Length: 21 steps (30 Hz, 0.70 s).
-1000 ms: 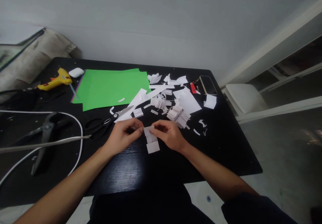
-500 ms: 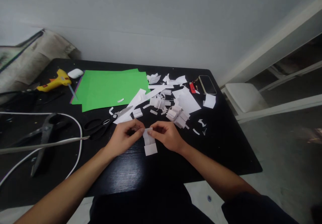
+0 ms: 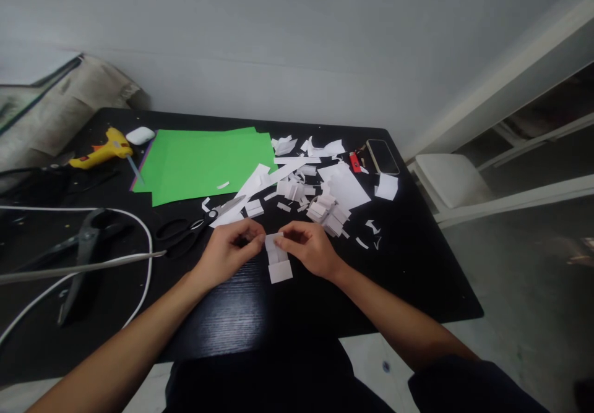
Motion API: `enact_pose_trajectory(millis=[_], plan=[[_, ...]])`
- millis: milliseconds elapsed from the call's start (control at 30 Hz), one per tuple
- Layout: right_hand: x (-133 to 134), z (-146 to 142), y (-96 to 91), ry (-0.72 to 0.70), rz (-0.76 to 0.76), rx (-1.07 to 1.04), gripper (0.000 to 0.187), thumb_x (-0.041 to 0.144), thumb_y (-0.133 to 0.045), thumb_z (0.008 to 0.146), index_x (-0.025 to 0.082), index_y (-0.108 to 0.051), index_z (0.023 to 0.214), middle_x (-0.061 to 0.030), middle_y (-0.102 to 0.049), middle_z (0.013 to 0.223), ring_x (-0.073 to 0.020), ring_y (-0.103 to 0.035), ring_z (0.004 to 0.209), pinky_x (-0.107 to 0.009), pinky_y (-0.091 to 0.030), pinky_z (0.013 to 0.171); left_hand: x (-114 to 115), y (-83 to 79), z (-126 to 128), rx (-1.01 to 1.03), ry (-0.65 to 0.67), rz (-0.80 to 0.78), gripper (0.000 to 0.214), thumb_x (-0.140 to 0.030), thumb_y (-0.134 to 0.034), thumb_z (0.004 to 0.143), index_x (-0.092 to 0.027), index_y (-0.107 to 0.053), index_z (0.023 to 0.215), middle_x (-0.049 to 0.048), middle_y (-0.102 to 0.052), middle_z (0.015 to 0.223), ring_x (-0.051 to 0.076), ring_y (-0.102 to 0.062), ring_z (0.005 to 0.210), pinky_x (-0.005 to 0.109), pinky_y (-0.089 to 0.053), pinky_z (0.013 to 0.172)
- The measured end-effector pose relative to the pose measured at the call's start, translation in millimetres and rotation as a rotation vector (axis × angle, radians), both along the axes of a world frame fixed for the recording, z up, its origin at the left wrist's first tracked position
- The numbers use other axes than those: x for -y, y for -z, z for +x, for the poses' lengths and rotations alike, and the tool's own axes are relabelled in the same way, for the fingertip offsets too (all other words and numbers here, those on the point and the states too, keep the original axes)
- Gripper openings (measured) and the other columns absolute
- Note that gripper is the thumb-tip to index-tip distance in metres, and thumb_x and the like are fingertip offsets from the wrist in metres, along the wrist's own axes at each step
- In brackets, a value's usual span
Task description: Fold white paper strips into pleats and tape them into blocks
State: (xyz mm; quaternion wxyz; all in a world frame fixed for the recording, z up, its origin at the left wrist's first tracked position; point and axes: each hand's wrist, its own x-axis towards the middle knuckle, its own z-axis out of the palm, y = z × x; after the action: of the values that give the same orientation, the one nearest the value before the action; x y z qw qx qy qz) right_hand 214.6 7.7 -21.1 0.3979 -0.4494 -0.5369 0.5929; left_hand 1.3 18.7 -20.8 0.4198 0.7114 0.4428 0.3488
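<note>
A small white folded paper piece [image 3: 280, 271] is held just above the black table, its lower end a wider flap turned toward me. My right hand [image 3: 310, 247] pinches its upper right part between thumb and fingers. At the upper left edge, the closed fingertips of my left hand [image 3: 233, 249] meet the paper; how much of it they grip is hard to make out. Black-handled scissors [image 3: 185, 230] lie to the left of my left hand, blades on white paper strips. A cluster of folded white pieces [image 3: 328, 212] sits beyond my right hand.
Green sheets [image 3: 208, 166] lie at the back of the table [image 3: 417, 264], beside a yellow glue gun [image 3: 104, 151] and a white case [image 3: 140, 135]. Pliers [image 3: 86, 258] and a white cable [image 3: 149, 246] are at left. A red lighter [image 3: 355, 162] and phone [image 3: 383, 156] lie back right.
The folded paper has shifted slightly up and to the right with my right hand, and its lower end has swung a little right. My left hand has barely moved.
</note>
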Motion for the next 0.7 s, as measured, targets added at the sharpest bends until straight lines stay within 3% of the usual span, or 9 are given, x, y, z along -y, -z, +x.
enact_pose_trajectory(millis=[200,567,700], plan=[[-0.1,-0.3,0.5,0.017,-0.026,-0.003,0.023,0.041,-0.081,0.079,0.019,-0.074,0.081,-0.0005,-0.071,0.078,-0.0152,-0.063,0.071,-0.028,-0.052,0.069,1.2,-1.6,1.3,0.011,0.003,-0.042,0.024,-0.038,-0.063,0.095,-0.017,-0.07,0.088,-0.0006,-0.065,0.069,0.013,-0.058,0.061,0.023,-0.045,0.059],[-1.0,-1.0,2.9,0.013,-0.035,-0.007,0.024,0.042,-0.082,0.078,0.019,-0.074,0.08,-0.0003,-0.071,0.077,-0.0152,-0.063,0.071,-0.028,-0.052,0.069,2.2,-2.8,2.7,0.01,0.004,-0.014,0.023,-0.035,-0.061,0.097,-0.017,-0.069,0.086,-0.0014,-0.063,0.069,0.012,-0.057,0.062,0.023,-0.045,0.06],[-2.8,-0.8,5.3,0.024,-0.067,-0.021,0.029,0.045,-0.085,0.076,0.019,-0.074,0.082,-0.0006,-0.073,0.079,-0.0157,-0.065,0.072,-0.029,-0.055,0.071,2.2,-0.7,2.0,0.054,0.019,-0.04,0.019,-0.033,-0.06,0.098,-0.018,-0.069,0.104,0.0017,-0.07,0.082,0.015,-0.064,0.072,0.026,-0.052,0.068]])
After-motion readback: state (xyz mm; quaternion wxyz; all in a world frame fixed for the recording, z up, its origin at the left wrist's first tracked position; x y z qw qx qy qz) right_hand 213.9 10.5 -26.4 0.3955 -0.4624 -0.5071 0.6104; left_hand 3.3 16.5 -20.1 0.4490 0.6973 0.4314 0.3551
